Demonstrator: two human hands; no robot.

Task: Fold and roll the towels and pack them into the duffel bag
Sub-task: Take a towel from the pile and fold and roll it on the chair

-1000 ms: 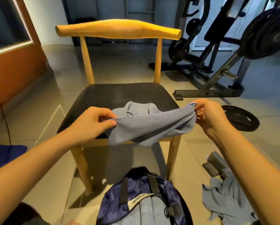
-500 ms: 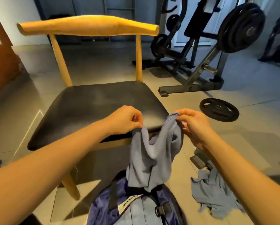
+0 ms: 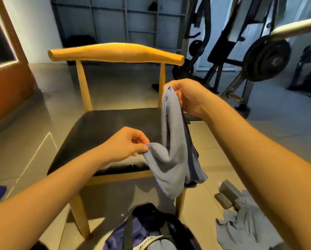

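Note:
A grey-blue towel (image 3: 172, 156) hangs in the air in front of a wooden chair. My right hand (image 3: 189, 94) grips its top corner, raised above the seat's right side. My left hand (image 3: 127, 143) pinches another corner lower down, over the seat's front edge. The towel sags between them in a loose fold. A navy and grey duffel bag (image 3: 151, 233) lies open on the floor below, partly cut off by the frame. A second grey towel (image 3: 244, 230) lies crumpled on the floor at the right.
The chair (image 3: 100, 130) has a black seat and a yellow wooden back, directly ahead. Grey blocks (image 3: 226, 192) sit on the floor by the crumpled towel. A weight rack with plates (image 3: 266, 58) stands at the back right. An orange cabinet (image 3: 8, 83) is at left.
My right hand has risen and lifted its corner high, while my left hand stays low by the seat's front. The towel now hangs longer and more upright.

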